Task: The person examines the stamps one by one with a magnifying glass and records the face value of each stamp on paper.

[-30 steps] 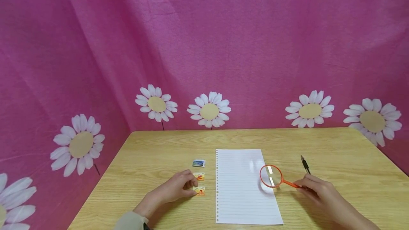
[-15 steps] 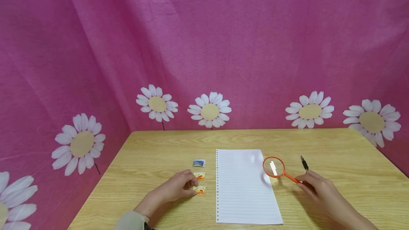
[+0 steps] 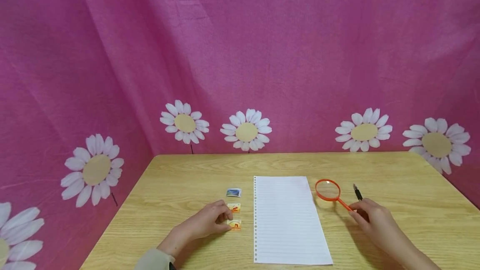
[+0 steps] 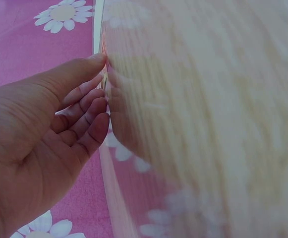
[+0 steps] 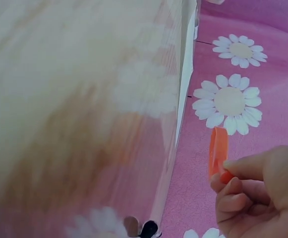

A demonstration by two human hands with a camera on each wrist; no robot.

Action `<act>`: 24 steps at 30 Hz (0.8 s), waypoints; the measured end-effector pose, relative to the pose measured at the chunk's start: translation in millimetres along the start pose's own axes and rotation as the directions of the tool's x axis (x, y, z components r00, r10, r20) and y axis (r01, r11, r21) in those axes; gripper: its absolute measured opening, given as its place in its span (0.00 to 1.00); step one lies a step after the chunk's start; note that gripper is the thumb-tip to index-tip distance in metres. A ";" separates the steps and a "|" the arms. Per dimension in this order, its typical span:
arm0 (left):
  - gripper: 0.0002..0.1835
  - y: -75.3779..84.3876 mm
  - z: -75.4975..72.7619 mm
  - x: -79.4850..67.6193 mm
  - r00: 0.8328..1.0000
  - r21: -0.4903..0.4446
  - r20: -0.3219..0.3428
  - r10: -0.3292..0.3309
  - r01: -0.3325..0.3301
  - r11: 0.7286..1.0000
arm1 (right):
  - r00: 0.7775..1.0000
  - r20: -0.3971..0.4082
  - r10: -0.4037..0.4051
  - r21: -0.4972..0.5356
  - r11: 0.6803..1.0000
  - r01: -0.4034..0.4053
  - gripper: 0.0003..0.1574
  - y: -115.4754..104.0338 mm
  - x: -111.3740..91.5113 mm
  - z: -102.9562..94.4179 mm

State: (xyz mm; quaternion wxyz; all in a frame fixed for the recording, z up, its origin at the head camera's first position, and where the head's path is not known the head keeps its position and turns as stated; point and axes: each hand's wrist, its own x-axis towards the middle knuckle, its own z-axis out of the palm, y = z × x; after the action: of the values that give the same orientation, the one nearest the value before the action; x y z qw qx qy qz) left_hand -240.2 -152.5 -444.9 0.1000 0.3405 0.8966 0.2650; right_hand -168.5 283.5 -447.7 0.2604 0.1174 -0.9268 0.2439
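Note:
My right hand pinches the handle of an orange magnifying glass. Its round lens is raised above the table, just past the paper's right edge; in the right wrist view the orange frame shows nearly edge-on. With loosely bent fingers, my left hand rests at a column of three small postage stamps. Its thumb tip touches the nearest, yellow-orange stamp, and its fingertips lie at the left edge of the middle yellow stamp. Farthest back is a blue-green stamp, apart from the hand.
A lined sheet of paper with punched holes lies between the hands. Beyond the right hand is a black pen, its rear end hidden behind the fingers. Pink cloth with daisies hangs around the wooden table.
The magnifying glass has moved right and away from me, off the paper's edge, its handle swinging steeper. The left hand and the stamps stay put.

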 end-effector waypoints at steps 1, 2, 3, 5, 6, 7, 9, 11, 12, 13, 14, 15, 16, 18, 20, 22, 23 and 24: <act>0.08 0.0 -0.1 -0.1 1.000 0.001 -0.001 -0.001 0.001 1.000 | 1.000 0.013 0.027 0.002 1.000 -0.027 0.08 -0.3 0.7 -0.5; 0.08 -0.2 -0.1 -0.2 1.000 0.001 -0.002 -0.001 0.001 1.000 | 0.998 0.023 0.051 0.002 0.999 -0.051 0.07 -0.3 1.4 -0.9; 0.08 -0.3 -0.2 -0.2 1.000 0.002 -0.003 0.000 0.000 1.000 | 0.997 0.032 0.070 0.001 0.998 -0.070 0.06 -0.2 2.0 -1.3; 0.08 -0.8 -0.2 -0.5 1.000 0.002 -0.006 0.004 -0.004 1.000 | 0.992 0.056 0.114 0.001 0.993 -0.114 0.05 0.2 3.5 -2.2; 0.08 -1.1 -0.1 -0.6 1.000 0.001 -0.006 0.005 -0.005 1.000 | 0.990 0.063 0.128 -0.002 0.992 -0.128 0.05 0.6 4.4 -2.5; 0.08 -1.6 0.1 -0.5 1.000 0.002 -0.007 0.006 -0.006 1.000 | 0.988 0.066 0.139 -0.007 0.990 -0.139 0.04 1.0 5.1 -2.7; 0.08 -2.3 0.4 -0.4 1.000 0.005 -0.007 0.009 -0.009 1.000 | 0.983 0.080 0.163 -0.011 0.987 -0.162 0.04 1.9 6.7 -3.1; 0.08 -2.9 0.6 -0.3 1.000 0.007 -0.007 0.011 -0.011 1.000 | 0.975 0.109 0.192 -0.015 0.981 -0.191 0.03 2.6 8.7 -3.7; 0.08 -3.1 0.6 -0.1 1.000 0.008 -0.006 0.013 -0.013 1.000 | 0.971 0.126 0.205 -0.017 0.979 -0.205 0.03 3.0 10.1 -3.7; 0.08 -3.4 0.6 0.2 1.000 0.009 -0.005 0.016 -0.015 1.000 | 0.966 0.142 0.217 -0.022 0.976 -0.216 0.03 3.4 11.5 -3.9; 0.08 -3.3 0.4 0.4 1.000 0.007 -0.003 0.017 -0.017 1.000 | 0.960 0.160 0.230 -0.026 0.973 -0.229 0.04 3.7 12.8 -4.1; 0.08 -3.3 0.3 0.8 1.000 0.007 -0.002 0.017 -0.017 1.000 | 0.955 0.175 0.238 -0.028 0.971 -0.237 0.04 3.9 14.1 -4.2; 0.08 -3.2 0.2 1.1 1.000 0.005 0.000 0.017 -0.017 1.000 | 0.952 0.185 0.243 -0.033 0.970 -0.241 0.05 4.1 15.2 -4.1; 0.08 -3.2 0.2 1.4 1.000 0.004 0.002 0.018 -0.018 1.000 | 0.948 0.199 0.249 -0.037 0.968 -0.247 0.05 4.4 16.7 -3.6; 0.08 -3.1 0.4 1.4 1.000 0.002 0.002 0.016 -0.016 1.000 | 0.945 0.207 0.252 -0.040 0.968 -0.249 0.05 4.4 17.3 -3.0; 0.08 -3.1 0.8 1.1 1.000 0.000 0.004 0.014 -0.014 1.000 | 0.941 0.220 0.257 -0.042 0.966 -0.254 0.06 4.3 17.4 -2.2; 0.08 -3.1 0.9 1.0 1.000 -0.001 0.004 0.013 -0.013 1.000 | 0.940 0.225 0.258 -0.041 0.966 -0.256 0.06 4.2 17.4 -1.8; 0.08 -3.1 0.9 0.9 1.000 -0.003 0.004 0.013 -0.012 1.000 | 0.940 0.226 0.257 -0.039 0.966 -0.255 0.06 4.2 17.7 -1.3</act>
State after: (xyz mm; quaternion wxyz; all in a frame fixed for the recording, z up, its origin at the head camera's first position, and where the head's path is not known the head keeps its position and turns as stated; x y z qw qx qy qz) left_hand -242.2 -153.5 -447.4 0.1006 0.3465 0.8939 0.2662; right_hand -184.2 286.2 -438.8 0.1182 0.0221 -0.9591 0.2562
